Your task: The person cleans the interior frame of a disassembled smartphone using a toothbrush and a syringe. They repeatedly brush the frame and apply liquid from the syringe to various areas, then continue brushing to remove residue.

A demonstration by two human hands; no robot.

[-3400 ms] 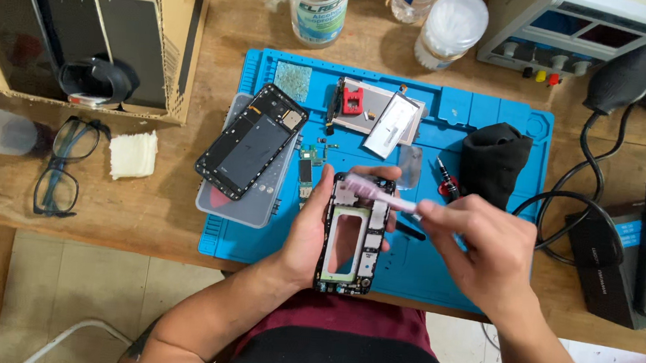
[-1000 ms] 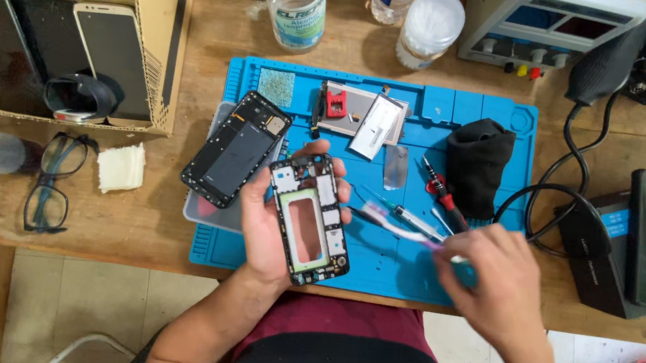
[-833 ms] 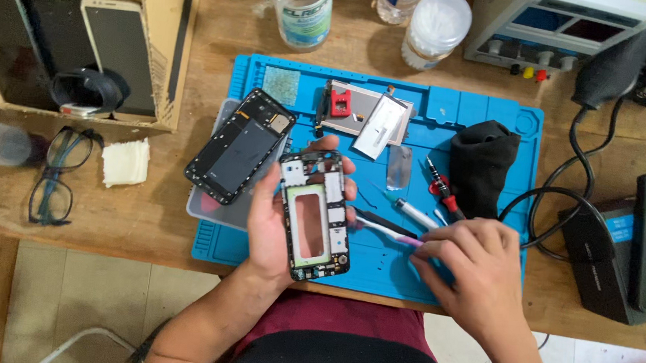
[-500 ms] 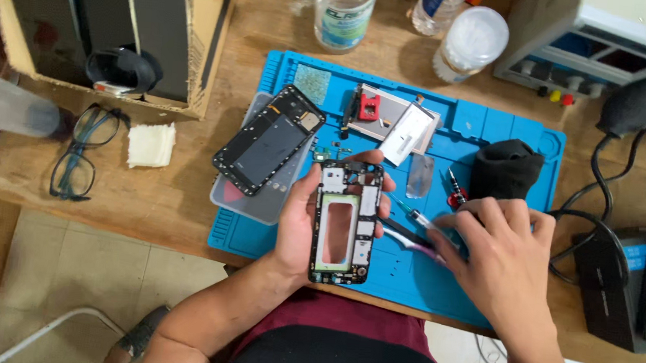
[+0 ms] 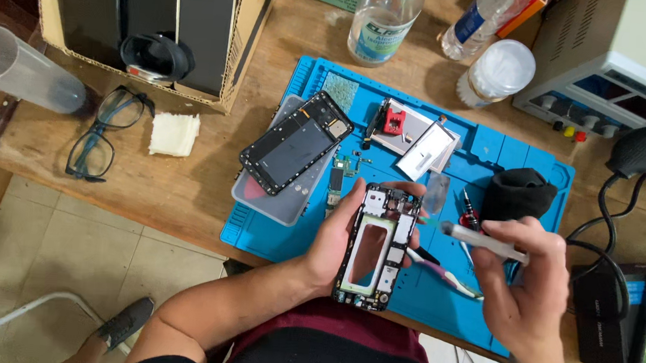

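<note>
- Left hand wraps around a phone mid-frame from the left side, thumb on the near edge, fingertips curled over the top and right edge; the frame is held above the blue repair mat, tilted slightly, big rectangular cut-out facing up.
- Right hand pinches a syringe between thumb and fingers, barrel roughly horizontal, green tip pointing left toward the frame's upper right corner; tip is near the frame, contact can't be told.
- Toothbrush, pink and white, lies on the mat just below the syringe, between the frame and the right hand, not held.
- Black tweezers-like tool lies beside the toothbrush; can't tell exactly what it is.
- Phone back housing, black, rests tilted on a clear plastic case at the mat's left edge.
- Small circuit board lies on the mat between the housing and the held frame.
- Red-handled screwdriver and a black cloth sit on the mat's right part, above the right hand.
- Metal plate with a red part and a white battery-like piece lie at the mat's top.
- Off the mat: glasses, folded white tissue, cardboard box with phones inside, clear bottle, bench power supply.
</note>
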